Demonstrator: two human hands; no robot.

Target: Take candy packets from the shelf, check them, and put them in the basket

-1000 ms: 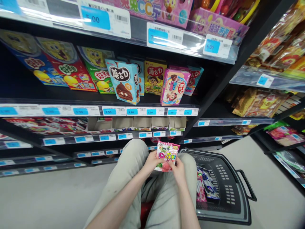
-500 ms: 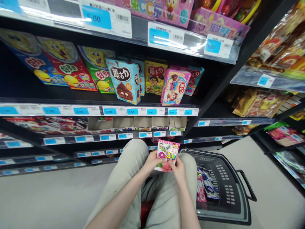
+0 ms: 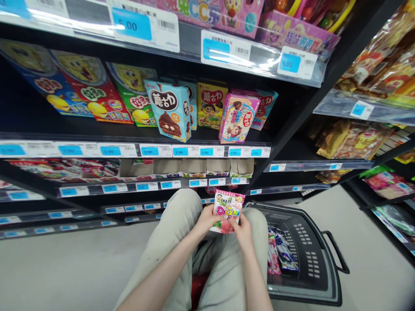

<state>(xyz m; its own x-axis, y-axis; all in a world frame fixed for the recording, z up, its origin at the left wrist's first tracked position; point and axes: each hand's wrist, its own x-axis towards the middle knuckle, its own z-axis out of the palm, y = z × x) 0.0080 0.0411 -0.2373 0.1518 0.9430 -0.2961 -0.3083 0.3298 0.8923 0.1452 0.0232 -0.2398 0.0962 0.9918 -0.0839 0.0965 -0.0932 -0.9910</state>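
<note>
Clear of basket rim (image 3: 332, 270), candy packet (image 3: 228, 203)

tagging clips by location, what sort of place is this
Most likely a shop's snack aisle: price tags line the shelves, colourful boxes stand on one, and a dark basket holds a few packets.

View: head, single | From: wearer's head, above the knees (image 3: 186, 211) | Faced: forward and down; shelves (image 3: 81, 131) stood ahead, filling the upper part | Near: left hand (image 3: 206, 219) and right hand (image 3: 242, 229) sat below centre, basket (image 3: 324, 242) close at right | Breadth: wide, floor (image 3: 65, 263) showed at both lower sides
</note>
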